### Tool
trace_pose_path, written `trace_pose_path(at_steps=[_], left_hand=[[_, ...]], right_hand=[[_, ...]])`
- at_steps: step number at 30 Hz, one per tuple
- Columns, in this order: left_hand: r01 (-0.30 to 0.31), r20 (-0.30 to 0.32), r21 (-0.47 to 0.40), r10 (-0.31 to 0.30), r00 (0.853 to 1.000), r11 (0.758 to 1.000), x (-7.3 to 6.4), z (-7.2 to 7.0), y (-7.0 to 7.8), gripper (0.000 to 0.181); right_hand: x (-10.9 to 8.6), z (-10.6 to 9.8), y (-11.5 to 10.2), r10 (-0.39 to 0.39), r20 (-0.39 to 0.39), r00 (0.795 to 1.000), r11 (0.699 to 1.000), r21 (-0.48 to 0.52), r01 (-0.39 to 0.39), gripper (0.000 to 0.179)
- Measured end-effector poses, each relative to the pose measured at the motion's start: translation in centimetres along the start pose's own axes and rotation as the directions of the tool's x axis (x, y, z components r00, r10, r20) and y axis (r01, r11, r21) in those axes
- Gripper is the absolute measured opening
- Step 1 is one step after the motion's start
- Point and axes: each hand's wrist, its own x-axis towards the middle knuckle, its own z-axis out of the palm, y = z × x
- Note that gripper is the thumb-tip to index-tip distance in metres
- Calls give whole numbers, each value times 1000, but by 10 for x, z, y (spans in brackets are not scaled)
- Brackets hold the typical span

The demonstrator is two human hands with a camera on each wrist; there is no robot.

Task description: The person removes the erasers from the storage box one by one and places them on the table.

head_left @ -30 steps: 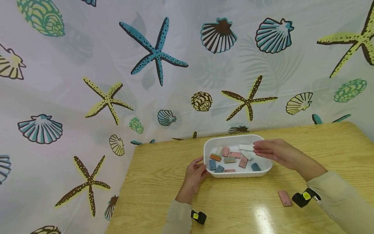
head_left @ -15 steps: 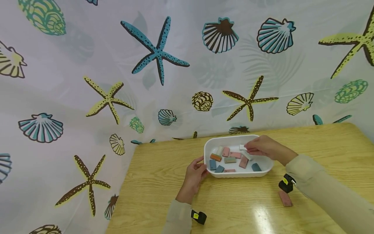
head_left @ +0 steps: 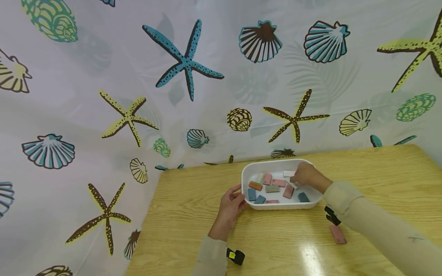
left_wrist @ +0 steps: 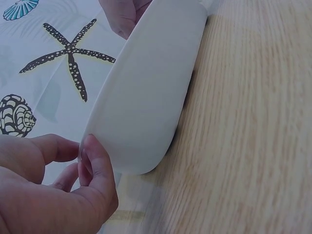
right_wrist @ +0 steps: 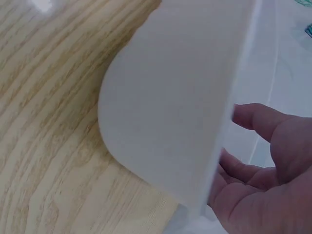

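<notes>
A white plastic tub (head_left: 279, 206) holds several small erasers, among them a pink eraser (head_left: 288, 191), a dark blue eraser (head_left: 303, 197) and an orange eraser (head_left: 255, 186). My left hand (head_left: 228, 207) pinches the tub's left rim between thumb and fingers, as the left wrist view also shows. Over the tub's right side, my right hand (head_left: 308, 177) reaches down inside, fingers bent, right at two white erasers. One white eraser (head_left: 288, 173) lies just left of the fingers. In the right wrist view the tub wall hides the fingertips; I cannot tell whether they grip an eraser.
The tub stands on a wooden table (head_left: 193, 214) near its back edge. A single pink eraser (head_left: 337, 234) lies on the table, below my right wrist. Behind the table hangs a cloth (head_left: 207, 115) printed with shells and starfish.
My right hand has moved left from the tub's right rim, then down among the erasers, its fingers bending. The left hand keeps its hold on the rim, and the tub stays in place.
</notes>
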Motion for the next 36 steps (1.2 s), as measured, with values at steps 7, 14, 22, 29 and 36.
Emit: trace_pose_path(at_steps=[7, 14, 22, 29, 36], left_hand=[[9, -2, -3, -9, 1000, 1000, 1, -1, 0, 40], [3, -6, 9, -3, 1000, 1000, 2, -3, 0, 41], [11, -11, -17, -11, 1000, 1000, 3, -1, -1, 41], [12, -20, -7, -12, 1000, 1000, 1, 1, 1, 41], [7, -20, -10, -7, 1000, 1000, 1, 2, 1, 40]], right_hand=[[-1, 5, -1, -17, 2, 1000, 997, -73, 17, 21], [1, 9, -2, -59, -33, 998, 998, -33, 58, 18], [3, 13, 3, -25, -8, 1000, 1000, -12, 25, 17], [2, 10, 2, -67, 2, 998, 998, 1, 67, 21], [2, 8, 2, -45, 5, 999, 999, -11, 45, 21]])
